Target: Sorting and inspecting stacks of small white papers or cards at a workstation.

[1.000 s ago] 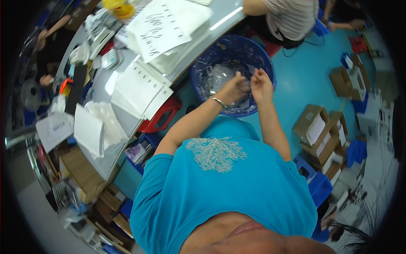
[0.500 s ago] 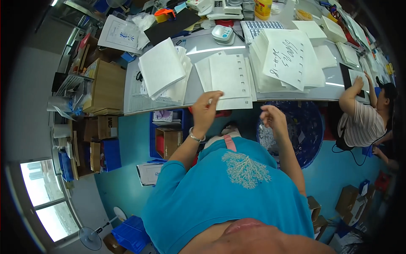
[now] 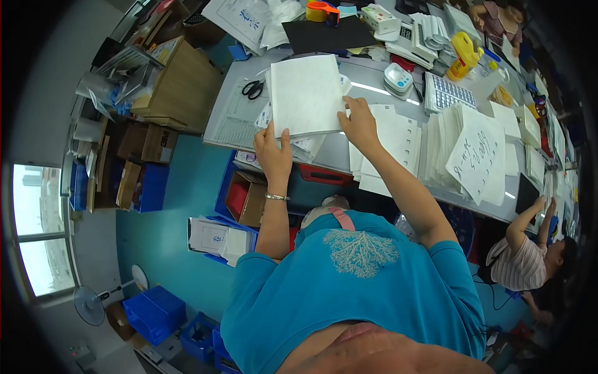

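A stack of white sheets point(image 3: 308, 93) lies squared up at the left part of the table, over other papers. My left hand point(image 3: 273, 154) grips its near left corner, thumb on the near edge. At its right edge my right hand point(image 3: 359, 123) has its fingers bent against the side. To the right, partly behind my right forearm, lie several white sheets with small square cutouts point(image 3: 405, 142) along one edge. Farther right a tall pile of sheets point(image 3: 439, 149) carries a handwritten top sheet point(image 3: 476, 154).
Black scissors point(image 3: 252, 90) lie left of the stack. Behind are a black board point(image 3: 327, 34), an orange tape dispenser point(image 3: 322, 11), a small white-and-blue device point(image 3: 397, 79) and a yellow bottle point(image 3: 464, 56). A co-worker point(image 3: 526, 265) works at the right. Blue crates point(image 3: 154, 313) stand on the floor.
My view has turned left. Both hands have moved from the cutout sheets to the left-hand stack, which now sits straighter and is held at both sides.
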### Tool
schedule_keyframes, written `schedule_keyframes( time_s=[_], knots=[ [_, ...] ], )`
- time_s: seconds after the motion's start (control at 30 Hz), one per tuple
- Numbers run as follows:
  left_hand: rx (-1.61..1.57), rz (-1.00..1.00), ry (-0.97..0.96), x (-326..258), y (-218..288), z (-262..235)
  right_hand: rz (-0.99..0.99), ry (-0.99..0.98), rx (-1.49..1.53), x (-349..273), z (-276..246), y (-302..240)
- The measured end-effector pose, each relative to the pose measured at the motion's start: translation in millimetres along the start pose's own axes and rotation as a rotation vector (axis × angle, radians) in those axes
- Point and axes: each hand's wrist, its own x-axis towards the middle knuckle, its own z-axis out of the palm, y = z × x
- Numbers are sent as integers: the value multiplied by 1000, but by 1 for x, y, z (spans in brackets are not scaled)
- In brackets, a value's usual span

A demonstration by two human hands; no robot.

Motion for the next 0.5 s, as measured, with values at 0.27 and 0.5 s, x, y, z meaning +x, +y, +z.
schedule_keyframes(
  time_s=[0.27,0.5],
  knots=[
    [-307,-84,-69,3,-12,3,39,14,57,-1,4,0],
    [-721,-348,-194,13,0,-13,70,13,124,-2,2,1]
  ],
)
